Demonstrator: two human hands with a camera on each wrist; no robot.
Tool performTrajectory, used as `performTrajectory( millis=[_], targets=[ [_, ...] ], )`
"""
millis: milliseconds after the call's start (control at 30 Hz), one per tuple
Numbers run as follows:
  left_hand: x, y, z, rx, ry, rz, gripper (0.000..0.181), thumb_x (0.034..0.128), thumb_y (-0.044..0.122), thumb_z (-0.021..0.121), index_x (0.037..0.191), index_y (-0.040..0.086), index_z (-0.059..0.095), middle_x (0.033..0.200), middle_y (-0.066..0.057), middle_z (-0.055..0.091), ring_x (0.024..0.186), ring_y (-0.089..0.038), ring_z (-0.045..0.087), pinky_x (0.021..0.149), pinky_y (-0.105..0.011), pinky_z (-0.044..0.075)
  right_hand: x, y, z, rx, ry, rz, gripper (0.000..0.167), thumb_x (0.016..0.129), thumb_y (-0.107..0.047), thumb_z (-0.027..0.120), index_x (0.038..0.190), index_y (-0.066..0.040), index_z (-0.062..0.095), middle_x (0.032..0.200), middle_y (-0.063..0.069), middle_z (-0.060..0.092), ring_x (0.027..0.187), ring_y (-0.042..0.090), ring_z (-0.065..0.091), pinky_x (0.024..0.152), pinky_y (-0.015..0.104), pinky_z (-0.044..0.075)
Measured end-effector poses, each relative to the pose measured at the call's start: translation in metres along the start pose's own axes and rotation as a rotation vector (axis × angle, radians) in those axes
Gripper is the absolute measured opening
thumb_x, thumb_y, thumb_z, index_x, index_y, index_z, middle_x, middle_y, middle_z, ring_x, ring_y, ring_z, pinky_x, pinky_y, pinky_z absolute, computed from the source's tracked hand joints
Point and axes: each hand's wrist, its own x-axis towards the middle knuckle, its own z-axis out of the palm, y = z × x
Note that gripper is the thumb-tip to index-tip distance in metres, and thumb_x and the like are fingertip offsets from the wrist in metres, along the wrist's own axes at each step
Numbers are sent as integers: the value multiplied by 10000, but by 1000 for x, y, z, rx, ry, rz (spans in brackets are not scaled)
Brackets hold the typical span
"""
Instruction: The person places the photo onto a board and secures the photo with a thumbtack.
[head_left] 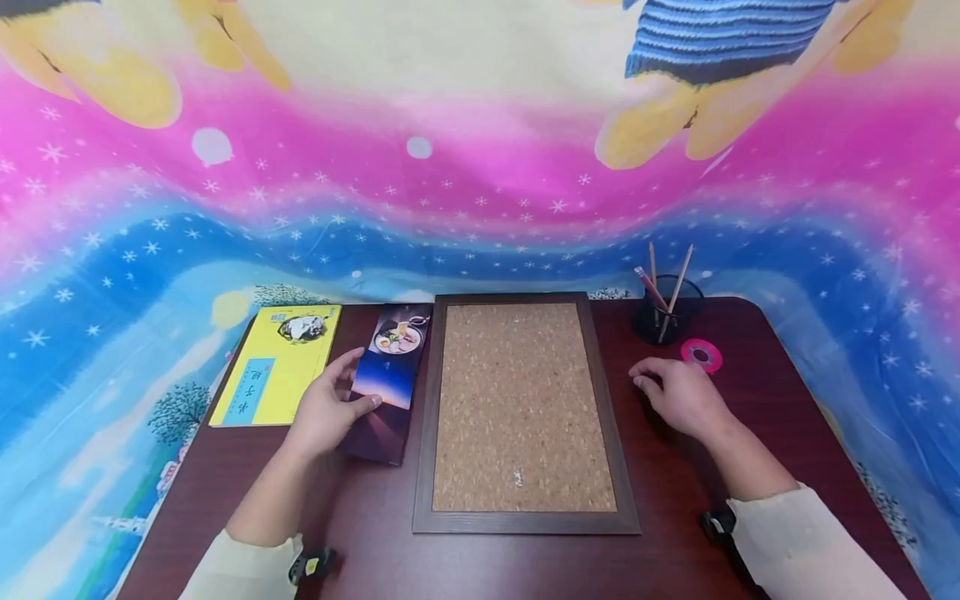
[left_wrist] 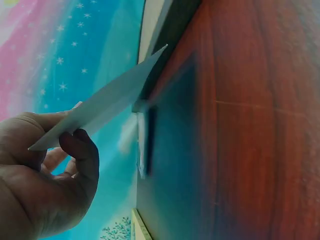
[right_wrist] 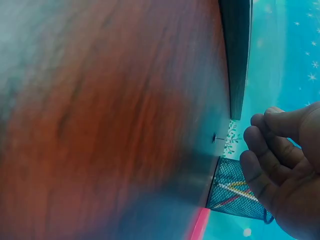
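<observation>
My left hand (head_left: 324,406) pinches a long glossy leaflet (head_left: 387,379) printed with a noodle bowl. In the left wrist view the leaflet (left_wrist: 107,100) is a thin tilted sheet lifted off the table, between thumb and fingers. Just right of it lies a cork board (head_left: 525,408) in a dark wooden frame, with small shiny bits near its top and bottom. My right hand (head_left: 686,398) holds nothing visible, its fingers loosely bent beside a pink disc (head_left: 711,353). Left of the fingers in the right wrist view is a small dark pin-like thing (right_wrist: 215,138).
A yellow booklet (head_left: 281,375) lies on the left of the dark red table (head_left: 360,550). At the back right stands a black mesh cup (head_left: 651,323) holding several pencils. A colourful patterned cloth (head_left: 480,183) hangs behind the table.
</observation>
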Motion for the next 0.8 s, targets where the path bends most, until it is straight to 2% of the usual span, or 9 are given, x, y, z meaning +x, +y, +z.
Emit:
performTrajectory(
  millis=[200,400,533,667,733,800],
  targets=[
    [2,6,1,-73,-22,18,817,890,137,829,1589,203,413,1288,-166,592,970,-325,663,745,-331,580,4,-4,-2,3,0,-2,189,1016,-138,669,1173,-84,759,1089,117,760,941,300,712,877,577,538],
    [8,7,8,-149,-37,54,818,889,129,833,1589,176,411,1280,-204,587,963,-328,683,731,-299,590,7,-6,-2,16,1,9,194,1027,-164,661,1182,-99,758,1086,109,763,844,229,703,798,528,559],
    [11,9,16,-171,-34,37,826,888,136,836,1591,211,409,1278,-203,558,989,-342,680,721,-308,584,11,-7,0,44,-1,16,193,1024,-170,669,1185,-112,757,1092,103,762,774,178,682,749,485,566],
    [16,12,26,-182,-13,19,835,885,144,841,1593,228,407,1308,-198,528,1032,-342,654,741,-294,563,15,-7,2,72,-9,23,188,1019,-154,676,1183,-110,756,1089,105,760,653,148,604,671,406,525],
    [19,14,31,-206,-2,19,834,883,130,840,1592,218,410,1304,-196,521,1006,-326,645,726,-278,550,17,-8,3,81,-8,23,187,1016,-145,678,1181,-107,757,1087,104,760,638,154,582,659,386,503],
    [22,16,36,-230,2,18,834,881,108,836,1592,208,410,1281,-187,516,950,-291,626,700,-262,528,19,-8,5,89,-6,22,187,1016,-143,678,1181,-109,758,1091,100,760,696,172,616,689,410,527]
  ],
)
